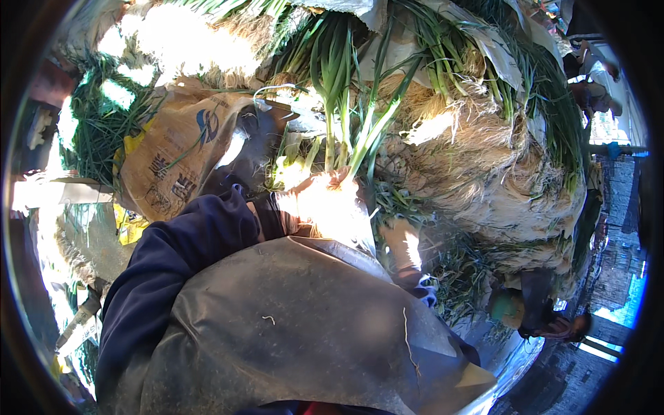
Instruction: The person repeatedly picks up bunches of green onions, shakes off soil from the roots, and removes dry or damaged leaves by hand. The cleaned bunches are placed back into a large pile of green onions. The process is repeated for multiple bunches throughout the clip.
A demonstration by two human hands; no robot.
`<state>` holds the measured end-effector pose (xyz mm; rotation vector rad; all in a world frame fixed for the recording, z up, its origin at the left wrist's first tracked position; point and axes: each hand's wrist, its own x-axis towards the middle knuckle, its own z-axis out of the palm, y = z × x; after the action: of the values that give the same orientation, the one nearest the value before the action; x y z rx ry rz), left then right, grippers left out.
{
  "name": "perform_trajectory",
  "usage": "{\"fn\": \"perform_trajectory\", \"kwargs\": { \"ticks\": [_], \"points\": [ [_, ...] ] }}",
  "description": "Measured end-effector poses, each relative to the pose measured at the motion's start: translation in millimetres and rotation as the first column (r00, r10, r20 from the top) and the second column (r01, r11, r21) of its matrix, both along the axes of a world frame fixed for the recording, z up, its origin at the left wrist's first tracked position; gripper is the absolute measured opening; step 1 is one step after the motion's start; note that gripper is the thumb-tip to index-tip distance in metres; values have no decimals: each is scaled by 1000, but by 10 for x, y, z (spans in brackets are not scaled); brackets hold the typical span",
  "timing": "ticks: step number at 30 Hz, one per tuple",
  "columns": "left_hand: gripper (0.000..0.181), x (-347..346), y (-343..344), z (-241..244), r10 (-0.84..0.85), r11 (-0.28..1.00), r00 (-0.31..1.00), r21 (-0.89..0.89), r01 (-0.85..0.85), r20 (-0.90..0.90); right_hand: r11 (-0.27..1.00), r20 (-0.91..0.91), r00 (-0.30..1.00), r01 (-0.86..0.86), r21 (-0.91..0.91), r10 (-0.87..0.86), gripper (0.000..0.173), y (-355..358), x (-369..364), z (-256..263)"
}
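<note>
Ahead of my apron-covered lap, my left hand (306, 202) grips a few long-stalked green onions (332, 98) low on their stems. Their green leaves stand up and fan away from me. Harsh sunlight washes out the fingers and the base of the stalks. To the right, my right hand (402, 241) is blurred and lies near loose leaf scraps, its wrist in a dark sleeve. The shape of its fingers and anything in them cannot be made out. A stiff dark apron (301, 321) spreads over my lap, with bits of root stuck to it.
A big heap of onions with pale stringy roots (477, 155) rises at the right. Left of my hands lies a tan printed sack (176, 140). Cut green leaves (461, 275) litter the ground by my right arm. People (596, 88) are at the far right.
</note>
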<state>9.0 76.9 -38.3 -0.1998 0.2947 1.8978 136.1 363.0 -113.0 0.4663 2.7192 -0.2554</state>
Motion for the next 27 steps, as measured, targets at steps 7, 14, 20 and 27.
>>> {"fn": "perform_trajectory", "kwargs": {
  "ticks": [7, 14, 20, 27],
  "points": [
    [27, 53, -48, 66, 0, 998, 999, -69, -3, -40, -476, 169, 970, 69, -877, -172, 48, -1076, -1142, 841],
    [24, -97, 172, 444, 139, 880, 954, 475, 4, -265, -271, 192, 816, 46, -962, -545, 27, -1070, -1160, 898],
    [18, 38, 35, 19, -35, 972, 986, 225, 73, -166, 571, -358, 745, 37, -820, -563, 25, -1391, -1163, 1228],
    [14, -6, -108, -243, 14, 999, 987, 43, -7, -161, -335, -43, 681, -412, -847, -731, 16, -1224, -551, 1285]
  ]
}}
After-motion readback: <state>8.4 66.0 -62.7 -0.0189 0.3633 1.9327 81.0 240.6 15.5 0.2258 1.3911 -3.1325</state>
